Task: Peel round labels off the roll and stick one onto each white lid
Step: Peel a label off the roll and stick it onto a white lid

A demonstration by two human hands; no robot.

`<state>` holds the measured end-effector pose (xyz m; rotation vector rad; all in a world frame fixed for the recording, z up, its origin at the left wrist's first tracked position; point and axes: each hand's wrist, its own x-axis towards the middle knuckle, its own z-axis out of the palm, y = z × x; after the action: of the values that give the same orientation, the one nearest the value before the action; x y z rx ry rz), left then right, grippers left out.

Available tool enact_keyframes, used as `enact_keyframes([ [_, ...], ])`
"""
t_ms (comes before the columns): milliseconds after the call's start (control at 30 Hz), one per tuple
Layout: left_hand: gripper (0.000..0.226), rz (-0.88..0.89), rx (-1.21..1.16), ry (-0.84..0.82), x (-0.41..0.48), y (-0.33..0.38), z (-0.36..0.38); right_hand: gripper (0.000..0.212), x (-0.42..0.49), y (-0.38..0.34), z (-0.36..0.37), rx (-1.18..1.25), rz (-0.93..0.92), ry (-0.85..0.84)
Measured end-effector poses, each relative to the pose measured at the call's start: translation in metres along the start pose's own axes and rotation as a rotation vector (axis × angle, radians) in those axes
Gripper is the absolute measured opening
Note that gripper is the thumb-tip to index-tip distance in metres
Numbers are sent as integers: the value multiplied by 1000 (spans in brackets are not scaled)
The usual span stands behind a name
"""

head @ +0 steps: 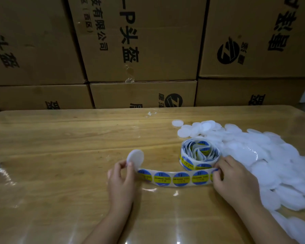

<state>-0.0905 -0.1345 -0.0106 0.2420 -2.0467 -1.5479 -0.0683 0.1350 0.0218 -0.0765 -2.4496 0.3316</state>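
Note:
A loosely wound roll of round blue-and-yellow labels (200, 154) lies on the wooden table, and a strip of several labels (173, 178) runs out of it toward the left. My left hand (121, 178) pinches a round white lid (135, 158) between thumb and fingers, held upright at the strip's left end. At the strip's right end, just in front of the roll, my right hand (234, 180) pinches a label. A big heap of white lids (264, 161) lies at the right.
The wooden table (69, 147) has a glossy clear cover that reflects light. Stacked cardboard boxes (141, 50) with black print form a wall right behind its far edge. The lid heap spreads to the table's right and front-right edge.

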Motion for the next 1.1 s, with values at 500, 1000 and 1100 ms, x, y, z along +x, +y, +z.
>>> enact_keyframes([
  [500,3,46,100,-44,18,-4,15,34,48,-17,4,-98,202,-513],
  [1000,7,-32,99,-10,26,-6,11,40,150,-63,62,-62,-116,-597],
  [1100,9,-33,85,-16,25,-3,12,32,128,-80,47,149,-133,-400],
])
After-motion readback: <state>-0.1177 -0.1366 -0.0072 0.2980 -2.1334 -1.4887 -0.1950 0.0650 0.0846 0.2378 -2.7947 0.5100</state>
